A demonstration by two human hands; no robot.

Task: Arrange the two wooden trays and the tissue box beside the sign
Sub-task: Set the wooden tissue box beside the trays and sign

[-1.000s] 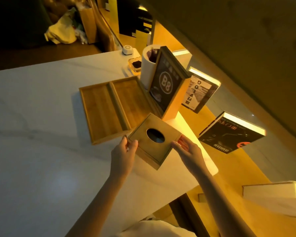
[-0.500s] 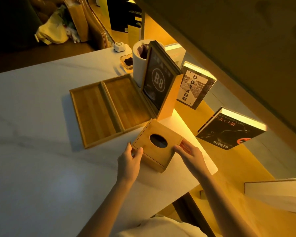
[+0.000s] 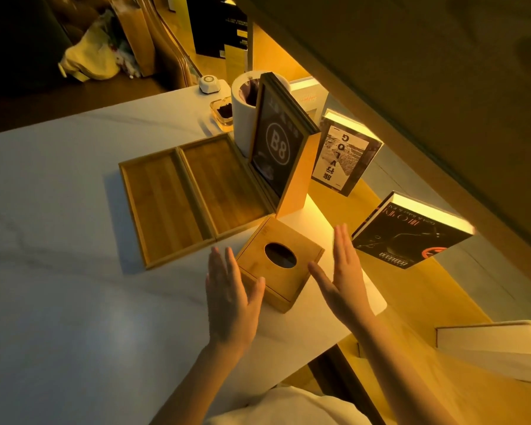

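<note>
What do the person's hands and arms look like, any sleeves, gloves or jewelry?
Both the left hand and right hand are bare: no gloves, rings or watch visible. The forearms are uncovered as far as the frame shows. Only pale fabric, probably clothing, shows at the bottom edge.

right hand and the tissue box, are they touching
Apart. The head view shows the right hand open and flat, with a strip of white table visible between its thumb and the tissue box edge.
</note>
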